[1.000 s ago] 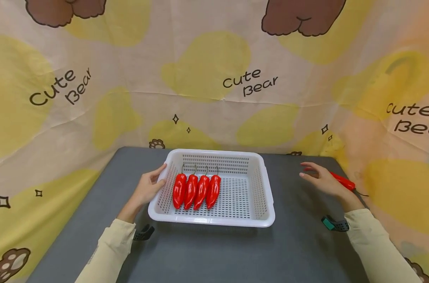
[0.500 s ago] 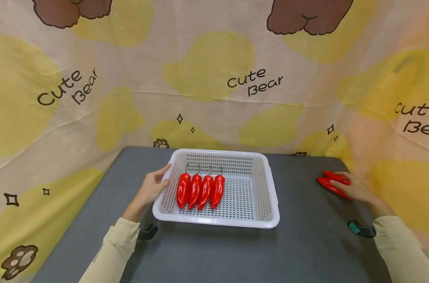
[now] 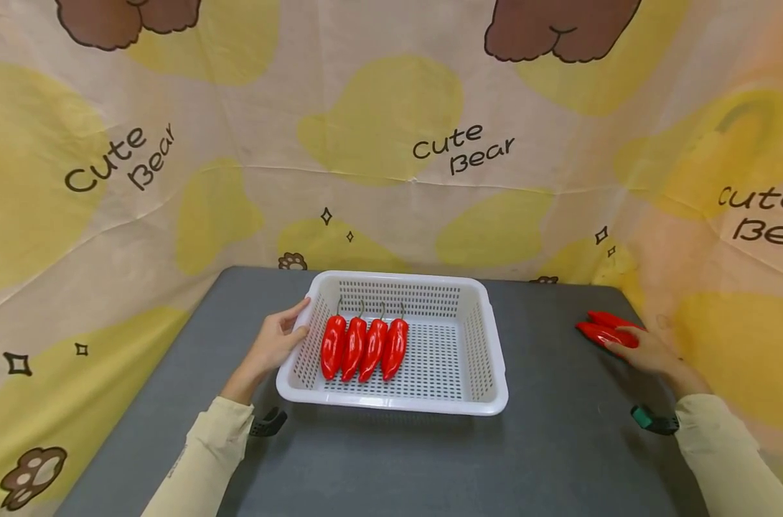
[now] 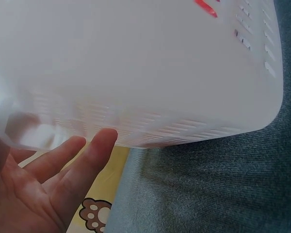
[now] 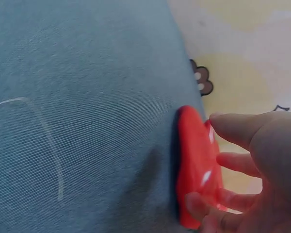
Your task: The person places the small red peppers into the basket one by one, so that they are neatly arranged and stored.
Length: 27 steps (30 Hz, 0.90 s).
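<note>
Repeatedly, the cloth (image 3: 378, 108) behind the basket (image 3: 391, 406) reads "cute Bear".

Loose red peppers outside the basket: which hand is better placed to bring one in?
Probably the right hand: its fingers touch a loose pepper, while the left hand is away at the left rim of the white basket.

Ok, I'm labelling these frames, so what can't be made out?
Head: stem ends of the loose peppers, behind the right hand.
Head: rightmost lettering, cut off by the edge.
Left wrist: most of the basketed peppers, behind the basket.
Right wrist: loose peppers' fine detail, blurred.
</note>
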Motion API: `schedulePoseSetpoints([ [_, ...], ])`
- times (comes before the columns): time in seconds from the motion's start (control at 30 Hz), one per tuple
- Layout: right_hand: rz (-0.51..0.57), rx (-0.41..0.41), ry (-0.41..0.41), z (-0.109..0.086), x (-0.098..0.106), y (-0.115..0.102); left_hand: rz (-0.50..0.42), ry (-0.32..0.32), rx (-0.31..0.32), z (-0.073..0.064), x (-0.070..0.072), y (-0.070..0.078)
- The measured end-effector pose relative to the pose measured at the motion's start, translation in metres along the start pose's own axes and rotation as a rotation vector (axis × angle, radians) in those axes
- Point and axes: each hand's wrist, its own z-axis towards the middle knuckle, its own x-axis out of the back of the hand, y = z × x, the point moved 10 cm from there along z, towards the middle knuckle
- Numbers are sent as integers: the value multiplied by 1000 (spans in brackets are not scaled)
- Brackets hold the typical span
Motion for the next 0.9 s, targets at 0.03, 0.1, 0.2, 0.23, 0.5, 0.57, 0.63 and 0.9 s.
schedulePoseSetpoints([
  [0.03,-10,-3,7,-1,-1,2,-2,1,4,1,0,0],
  [0.1,-39,-3,23,-2,-2,4,-3,-4,3,2,-1,-1],
  [0.2,-56,16,51,-2,-3,5,-11,-6,-4,2,-1,1],
  [0.23,-57,22,56,-2,-3,5,-9,-3,-3,2,-1,1],
  [0.5,-90,16,57,-1,-9,11,-3,-7,-1,1,-2,0],
  [0.57,-99,4,52,-3,-9,14,-12,-12,1,2,-5,0],
  [0.63,-83,-1,55,-4,-9,16,-17,-15,2,2,-6,0],
  [0.9,-23,82,168,-4,-6,-5,-14,-21,-5,1,-4,1],
])
